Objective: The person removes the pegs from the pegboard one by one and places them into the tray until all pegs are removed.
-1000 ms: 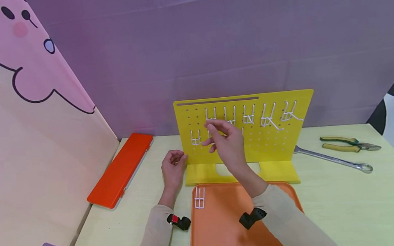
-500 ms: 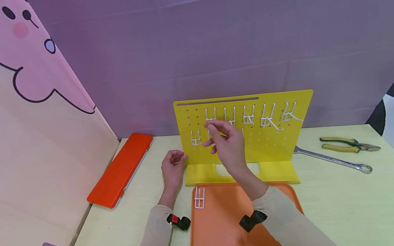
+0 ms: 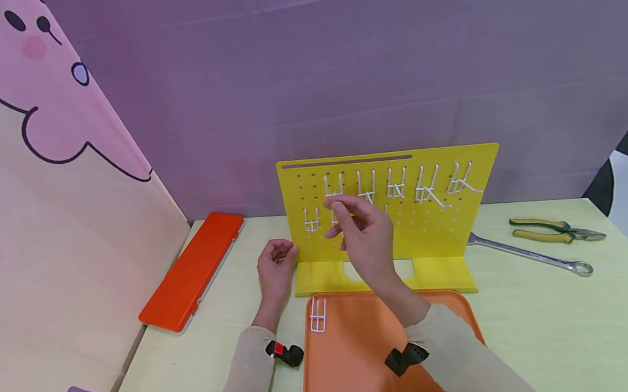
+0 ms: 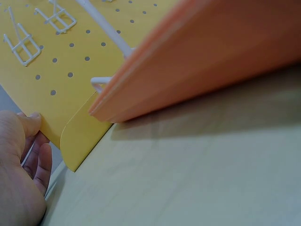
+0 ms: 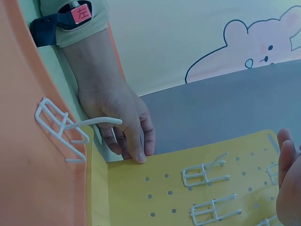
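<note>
A yellow pegboard (image 3: 447,243) stands upright, with several white wire hooks in two rows on it. My left hand (image 3: 277,267) pinches its left side edge low down, as the left wrist view shows with thumb and fingers at the board (image 4: 94,61). My right hand (image 3: 368,235) is raised before the board, its thumb and index finger pinching the lower end of an upper-row hook (image 3: 334,193). The hand covers part of that hook and the lower row. Just below, another hook (image 3: 317,316) lies on the orange tray (image 3: 357,366).
On the left lies a long red case (image 3: 194,272). A combination wrench (image 3: 532,256) and yellow-handled pliers (image 3: 555,232) lie on the right of the table (image 3: 555,330). A purple curtain (image 3: 369,60) hangs behind the board.
My right hand has shifted slightly right and down. The upper-row hook at its fingertips has moved a little down and left against the board. My left hand stays on the edge.
</note>
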Demonstrator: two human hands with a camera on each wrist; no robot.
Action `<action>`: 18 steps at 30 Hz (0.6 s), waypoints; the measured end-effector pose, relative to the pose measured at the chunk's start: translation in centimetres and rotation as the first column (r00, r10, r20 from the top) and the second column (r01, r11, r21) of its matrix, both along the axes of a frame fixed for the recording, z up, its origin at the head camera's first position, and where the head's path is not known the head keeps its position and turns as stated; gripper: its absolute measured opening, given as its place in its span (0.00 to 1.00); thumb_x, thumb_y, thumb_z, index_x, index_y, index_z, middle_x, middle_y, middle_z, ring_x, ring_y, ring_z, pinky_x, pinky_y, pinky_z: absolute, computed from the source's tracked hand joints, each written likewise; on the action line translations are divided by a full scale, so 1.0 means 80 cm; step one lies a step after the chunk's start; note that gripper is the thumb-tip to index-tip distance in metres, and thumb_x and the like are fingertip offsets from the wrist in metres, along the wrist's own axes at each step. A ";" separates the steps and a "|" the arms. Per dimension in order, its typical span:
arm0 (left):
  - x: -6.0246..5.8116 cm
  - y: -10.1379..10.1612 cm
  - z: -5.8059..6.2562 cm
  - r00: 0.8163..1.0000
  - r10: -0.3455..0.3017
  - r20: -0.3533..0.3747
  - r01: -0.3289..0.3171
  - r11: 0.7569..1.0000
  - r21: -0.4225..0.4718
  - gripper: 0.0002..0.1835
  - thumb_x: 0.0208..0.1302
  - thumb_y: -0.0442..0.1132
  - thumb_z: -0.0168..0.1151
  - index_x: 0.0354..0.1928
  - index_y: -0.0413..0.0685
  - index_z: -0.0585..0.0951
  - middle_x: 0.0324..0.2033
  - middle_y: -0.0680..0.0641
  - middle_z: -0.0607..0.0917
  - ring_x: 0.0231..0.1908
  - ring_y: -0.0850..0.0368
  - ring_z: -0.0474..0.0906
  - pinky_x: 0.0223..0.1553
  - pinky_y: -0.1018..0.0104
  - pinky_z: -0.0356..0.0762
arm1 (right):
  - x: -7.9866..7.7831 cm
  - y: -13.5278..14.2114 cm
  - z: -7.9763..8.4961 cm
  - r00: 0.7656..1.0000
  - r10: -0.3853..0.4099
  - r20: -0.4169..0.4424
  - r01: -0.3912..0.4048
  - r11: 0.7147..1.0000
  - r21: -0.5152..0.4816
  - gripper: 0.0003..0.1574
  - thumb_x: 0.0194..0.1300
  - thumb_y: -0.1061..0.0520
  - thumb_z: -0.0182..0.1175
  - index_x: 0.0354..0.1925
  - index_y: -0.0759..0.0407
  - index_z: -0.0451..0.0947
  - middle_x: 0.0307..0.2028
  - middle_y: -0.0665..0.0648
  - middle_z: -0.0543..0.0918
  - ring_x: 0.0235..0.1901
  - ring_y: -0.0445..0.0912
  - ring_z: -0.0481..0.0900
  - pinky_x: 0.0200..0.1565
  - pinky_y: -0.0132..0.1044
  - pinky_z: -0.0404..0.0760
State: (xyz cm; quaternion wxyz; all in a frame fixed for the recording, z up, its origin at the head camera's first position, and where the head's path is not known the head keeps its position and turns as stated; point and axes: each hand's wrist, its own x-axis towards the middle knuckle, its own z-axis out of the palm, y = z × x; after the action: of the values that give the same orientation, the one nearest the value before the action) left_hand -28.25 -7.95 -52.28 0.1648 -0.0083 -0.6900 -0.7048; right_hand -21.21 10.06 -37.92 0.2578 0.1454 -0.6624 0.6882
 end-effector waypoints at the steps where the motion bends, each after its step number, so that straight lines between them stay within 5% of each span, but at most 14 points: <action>1: 0.000 0.000 0.000 1.000 0.001 -0.003 -0.001 1.000 -0.001 0.08 0.72 0.25 0.72 0.49 0.31 0.84 0.44 0.33 0.89 0.42 0.55 0.84 0.45 0.76 0.83 | 0.002 0.000 0.000 1.000 -0.005 -0.010 0.005 1.000 0.010 0.11 0.82 0.61 0.65 0.55 0.64 0.90 0.51 0.73 0.90 0.26 0.42 0.88 0.22 0.28 0.77; 9: 0.000 -0.001 -0.002 1.000 -0.004 0.009 0.004 1.000 -0.016 0.08 0.72 0.27 0.73 0.49 0.33 0.84 0.44 0.36 0.89 0.42 0.55 0.84 0.46 0.76 0.83 | 0.017 -0.002 -0.001 0.997 -0.011 -0.082 0.015 0.998 0.055 0.10 0.82 0.63 0.65 0.53 0.64 0.90 0.47 0.62 0.93 0.27 0.43 0.88 0.21 0.29 0.75; 18: 0.001 -0.002 0.000 1.000 -0.002 0.012 0.002 1.000 -0.029 0.08 0.73 0.27 0.73 0.49 0.33 0.84 0.43 0.38 0.89 0.42 0.56 0.84 0.47 0.75 0.83 | 0.040 0.000 -0.008 0.998 0.021 -0.063 -0.016 0.997 0.072 0.08 0.80 0.67 0.65 0.51 0.68 0.89 0.42 0.63 0.93 0.25 0.43 0.87 0.21 0.28 0.74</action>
State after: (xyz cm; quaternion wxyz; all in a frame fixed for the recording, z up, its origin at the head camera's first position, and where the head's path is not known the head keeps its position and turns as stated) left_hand -28.14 -8.09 -52.31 0.1597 -0.0070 -0.7010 -0.6950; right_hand -18.00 10.03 -38.55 0.2671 0.1826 -0.6768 0.6613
